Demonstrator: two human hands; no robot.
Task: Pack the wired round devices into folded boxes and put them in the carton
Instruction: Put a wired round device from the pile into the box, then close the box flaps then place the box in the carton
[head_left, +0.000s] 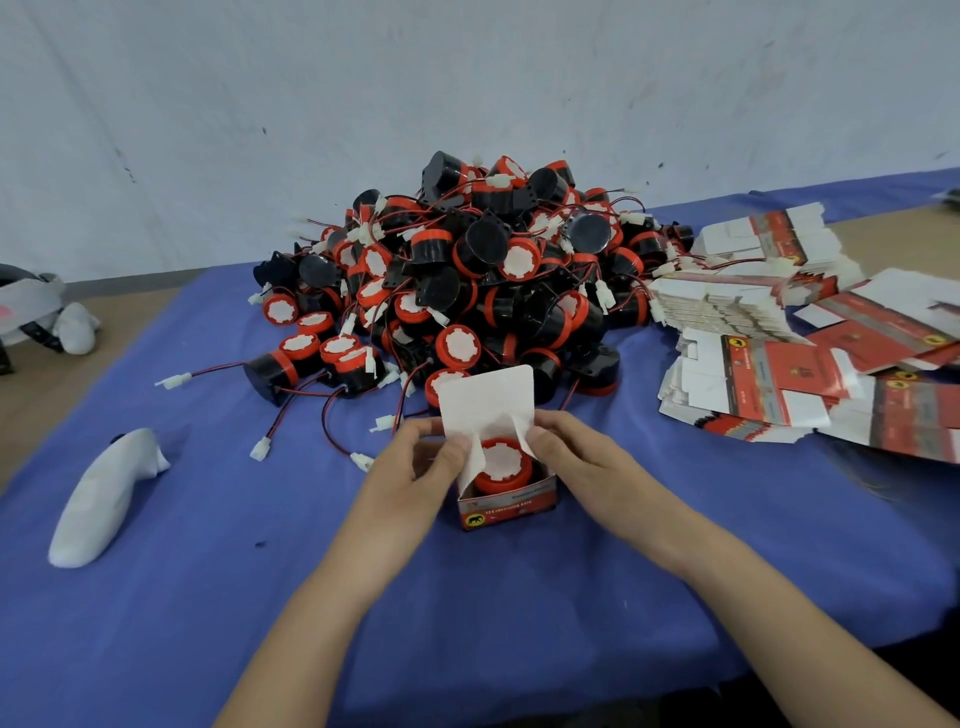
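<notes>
A small red and white box stands upright on the blue cloth, its top lid raised. Inside it sits one round black and red device with its white face up. My left hand pinches the box's left side flap. The right side flap is pinched by my right hand. Behind the box lies a big pile of wired round devices. No carton is in view.
Stacks of flat unfolded boxes lie at the right on the blue cloth. A white controller-shaped object lies at the left. Another white and grey object rests on the table's far left. A pale wall stands behind.
</notes>
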